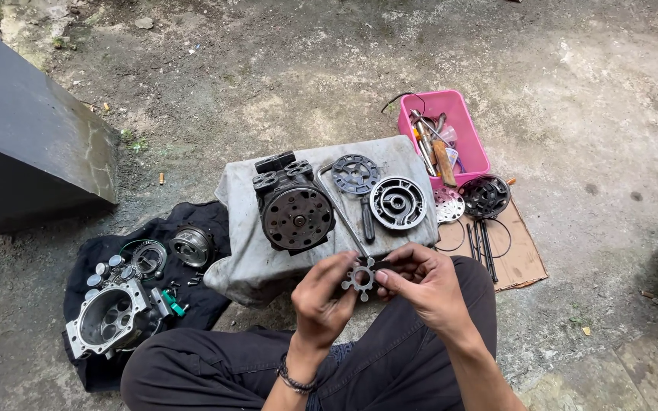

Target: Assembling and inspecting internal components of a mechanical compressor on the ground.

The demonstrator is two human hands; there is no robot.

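Low in the frame's centre, left hand (321, 293) and right hand (424, 285) pinch a star-shaped metal plate (359, 277); the compressor (295, 209) lies stripped, parts spread, nothing reassembled.

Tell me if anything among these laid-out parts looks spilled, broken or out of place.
Nothing stands out. Both hands, left hand and right hand, hold a small star-shaped metal plate; the round grey compressor body sits on its grey cloth.

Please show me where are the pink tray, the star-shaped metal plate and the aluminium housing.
pink tray (472, 144): head view, on its right wall.
star-shaped metal plate (360, 278): head view, on its ring, between both hands.
aluminium housing (85, 335): head view, on its front flange.
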